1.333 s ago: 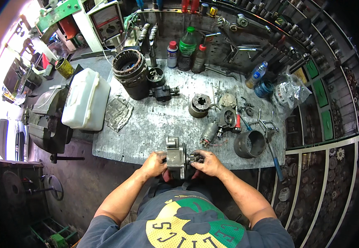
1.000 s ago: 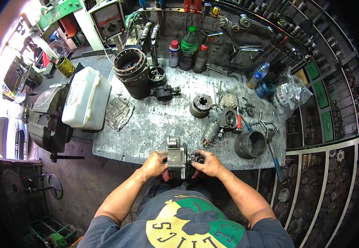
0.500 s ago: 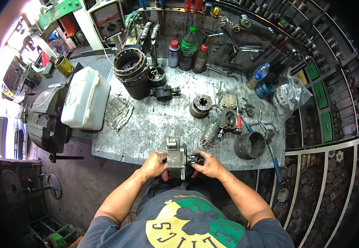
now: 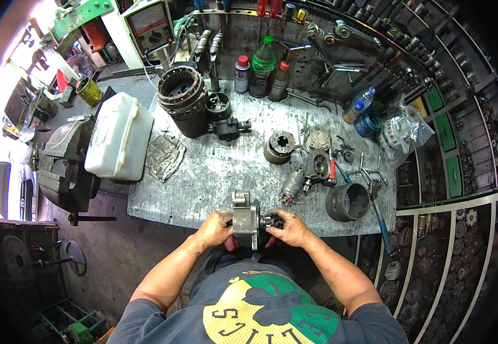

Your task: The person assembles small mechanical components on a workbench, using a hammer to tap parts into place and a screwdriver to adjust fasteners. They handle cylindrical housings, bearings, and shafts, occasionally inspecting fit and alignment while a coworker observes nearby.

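Observation:
A grey cast-metal gear housing, likely from a starter motor, is held level between my two hands at the near edge of the workbench. The fingers of my left hand are closed against its left end. On its right side a small toothed pinion sticks out on a shaft, and the blackened fingertips of my right hand close round it. Just beyond my right hand lie a small cylindrical motor with a reddish wire and an open metal ring casing.
The metal-topped workbench carries a large stator cylinder, several bottles, a slotted round part and a blue-handled tool. At left stand a white plastic box and a bench vise. Parts shelves line the right.
The housing and both hands stay almost where they were, with only a very slight shift. Nothing else has visibly moved.

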`<state>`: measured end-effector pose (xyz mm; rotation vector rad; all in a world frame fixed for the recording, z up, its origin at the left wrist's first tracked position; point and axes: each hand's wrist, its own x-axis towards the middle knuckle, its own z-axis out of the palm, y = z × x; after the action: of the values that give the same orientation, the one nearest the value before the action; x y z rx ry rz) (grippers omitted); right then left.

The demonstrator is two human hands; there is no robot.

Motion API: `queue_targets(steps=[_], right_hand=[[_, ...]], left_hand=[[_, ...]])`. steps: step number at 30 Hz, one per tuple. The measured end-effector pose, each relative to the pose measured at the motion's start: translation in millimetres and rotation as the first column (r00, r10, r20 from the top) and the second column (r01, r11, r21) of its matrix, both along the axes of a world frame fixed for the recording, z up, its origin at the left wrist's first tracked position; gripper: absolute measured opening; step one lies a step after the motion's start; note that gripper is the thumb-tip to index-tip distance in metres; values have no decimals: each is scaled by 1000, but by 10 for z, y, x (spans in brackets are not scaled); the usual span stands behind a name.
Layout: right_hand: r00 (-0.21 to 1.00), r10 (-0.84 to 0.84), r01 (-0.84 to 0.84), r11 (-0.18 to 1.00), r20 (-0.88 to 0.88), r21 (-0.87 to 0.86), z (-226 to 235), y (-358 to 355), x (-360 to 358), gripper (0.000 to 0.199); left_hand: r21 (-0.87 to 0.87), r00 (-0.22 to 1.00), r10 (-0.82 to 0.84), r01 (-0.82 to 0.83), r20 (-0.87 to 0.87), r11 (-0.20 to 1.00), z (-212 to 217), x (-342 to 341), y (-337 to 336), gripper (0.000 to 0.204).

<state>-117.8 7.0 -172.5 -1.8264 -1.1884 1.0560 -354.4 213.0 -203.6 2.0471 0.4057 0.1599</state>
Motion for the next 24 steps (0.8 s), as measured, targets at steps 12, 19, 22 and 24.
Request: queue_targets(steps=[12, 19, 22, 24], right_hand=[[997, -41, 35, 995, -67, -94, 148, 59, -31, 51], [997, -29, 24, 997, -71, -75, 147, 42, -25, 52], [995, -33, 28, 998, -89, -57, 126, 43, -37, 52], [996, -51, 43, 994, -75, -103, 140, 39, -32, 52]], left_hand=[[51, 1000, 4, -5, 21, 999, -270, -37, 6, 28], [49, 1000, -1, 0, 13, 999, -247, -29, 6, 29], [32, 1000, 1, -1, -4, 999, -210, -32, 7, 32], [7, 1000, 5, -4, -6, 1000, -182, -28, 8, 34]])
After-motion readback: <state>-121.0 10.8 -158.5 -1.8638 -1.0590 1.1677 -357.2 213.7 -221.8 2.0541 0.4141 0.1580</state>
